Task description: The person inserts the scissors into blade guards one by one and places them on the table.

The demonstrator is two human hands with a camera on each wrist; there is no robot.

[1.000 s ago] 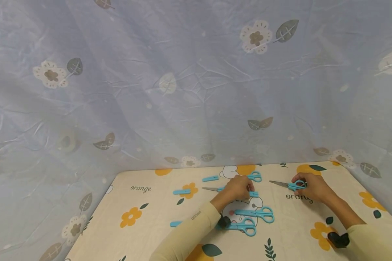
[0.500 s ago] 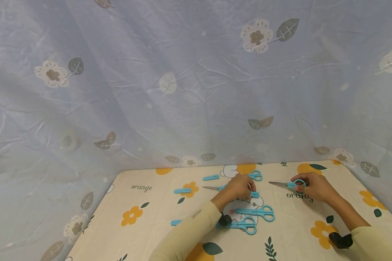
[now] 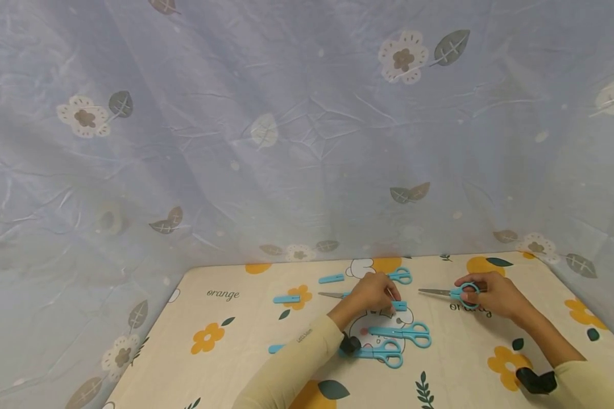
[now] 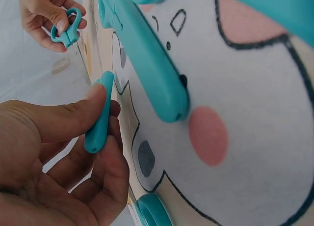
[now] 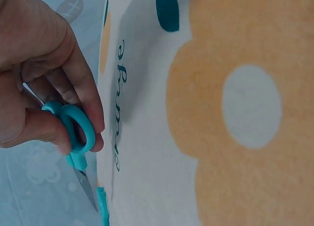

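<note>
In the head view my left hand (image 3: 372,292) pinches a small turquoise scissors cover (image 3: 400,305) just above the table; the left wrist view shows this cover (image 4: 100,120) between thumb and fingers. My right hand (image 3: 497,292) holds a pair of scissors (image 3: 440,292) by its turquoise handles, bare blades pointing left towards the cover, the two apart. In the right wrist view thumb and fingers grip the handle loops (image 5: 78,130). Another bare-bladed pair (image 3: 331,295) is partly hidden behind my left hand.
Two covered scissors, one upper (image 3: 401,333) and one lower (image 3: 384,353), lie nearer me. At the back lies another pair (image 3: 401,275). Loose covers lie to the left: one at the back (image 3: 331,279) and one in front of it (image 3: 286,299). A turquoise end (image 3: 276,348) shows beside my left sleeve.
The scissors in my right hand have swung slightly, their blade tips dipping and shifting a little left. My left hand holds the cover almost still.
</note>
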